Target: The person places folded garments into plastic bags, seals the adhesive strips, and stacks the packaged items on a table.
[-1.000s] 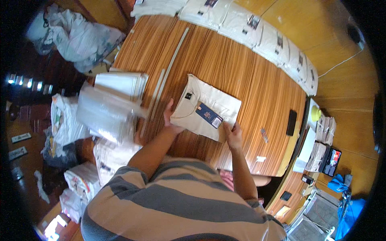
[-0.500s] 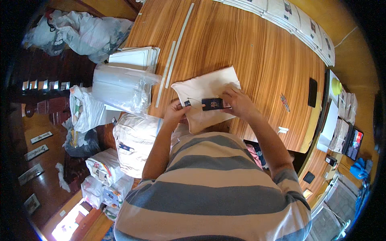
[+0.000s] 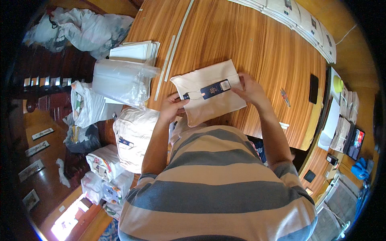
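A folded cream garment point(image 3: 215, 110) lies at the table's near edge, right in front of me. A dark blue hang tag point(image 3: 213, 89) with a white sticker rests flat on it. A thin looped cord runs from the tag toward a small dark label point(image 3: 186, 96) at the garment's left edge. My left hand point(image 3: 172, 108) is closed on that left edge, its thumb on top just below the label. At the opposite edge my right hand point(image 3: 250, 90) pinches the fabric, thumb above and the other fingers partly hidden.
Clear plastic bags point(image 3: 120, 82) lie on white sheets at the left. Below them sits a pile of cream garments point(image 3: 136, 136). Small snips point(image 3: 285, 97) and a black phone point(image 3: 313, 89) are on the right. Packed white garments point(image 3: 297, 18) line the far edge.
My right hand has let go of the hang tag and moved right to the garment's edge. The tag now lies flat, its sticker showing. My left hand has shifted slightly left.
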Motion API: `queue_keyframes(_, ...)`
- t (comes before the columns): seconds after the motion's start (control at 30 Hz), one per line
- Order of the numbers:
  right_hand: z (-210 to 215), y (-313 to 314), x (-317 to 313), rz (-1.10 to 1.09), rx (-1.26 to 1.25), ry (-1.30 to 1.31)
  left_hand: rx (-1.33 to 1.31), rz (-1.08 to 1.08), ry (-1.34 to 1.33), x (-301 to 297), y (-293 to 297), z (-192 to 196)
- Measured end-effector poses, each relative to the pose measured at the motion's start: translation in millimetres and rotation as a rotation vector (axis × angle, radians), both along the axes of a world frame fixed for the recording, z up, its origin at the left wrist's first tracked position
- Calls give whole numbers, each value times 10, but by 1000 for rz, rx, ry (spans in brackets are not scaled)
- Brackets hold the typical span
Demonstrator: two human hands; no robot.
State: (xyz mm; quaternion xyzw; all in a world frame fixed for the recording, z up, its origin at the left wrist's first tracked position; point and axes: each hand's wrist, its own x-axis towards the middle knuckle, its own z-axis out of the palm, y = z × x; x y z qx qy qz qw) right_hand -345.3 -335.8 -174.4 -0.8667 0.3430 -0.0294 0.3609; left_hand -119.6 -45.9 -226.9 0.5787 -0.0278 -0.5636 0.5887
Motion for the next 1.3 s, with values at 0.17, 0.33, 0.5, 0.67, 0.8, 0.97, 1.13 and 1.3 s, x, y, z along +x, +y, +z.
queue_keyframes(0.17, -431, -286, 8, -105, 308, -174, -30, 28, 73, -281, 113, -35)
queue_keyframes(0.33, -243, -341, 703, -59, -136, -222, 87, -297, -325, -817, 421, 190)
queue_keyframes(0.5, 77, 492, 967, 127, -44, -444, 121, -433, -710, -350, 978, 924)
queue_keyframes(0.67, 225, 1354, 1949, 151, 125, -572, 130, -238, -2072, 700, 1218, 1410)
queue_keyframes(0.8, 262, 1449, 2464, 87, 170, -583, 418, -759, -2124, 1307, 948, 1566)
queue_keyframes(0.97, 748, 1290, 2686, 92, -29, -684, -10, -205, -2239, 1545, 838, 1523)
queue_keyframes(1.13, 2249, 1089, 3164, 312, -220, -961, -213, 481, -1957, 1522, 574, 2096)
queue_keyframes(1.3, 3262, 1195, 3064, 455, -588, -650, -251, 725, -1518, 1164, 356, 2116)
